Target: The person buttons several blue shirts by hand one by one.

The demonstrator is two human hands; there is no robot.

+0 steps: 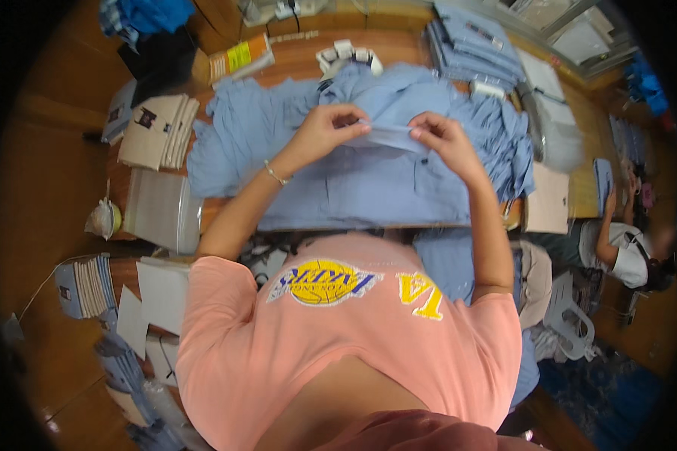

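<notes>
A light blue shirt point(368, 192) lies spread on the table in front of me, its lower edge along the table's near side. My left hand point(331, 131) pinches one end of the shirt's collar between thumb and fingers. At the collar's other end, my right hand point(445, 141) pinches it the same way. Between the two hands the collar band is stretched and lifted a little. More crumpled blue garments point(256, 124) lie to the left of and behind the shirt, and another bunched blue garment point(496, 143) is to the right.
Folded blue shirts point(474, 49) are stacked at the back right. Beige folded garments point(158, 131) and clear plastic bags point(162, 210) lie at the left. A white object point(346, 56) and booklets point(241, 59) stand at the back. Another person point(624, 252) works at the far right.
</notes>
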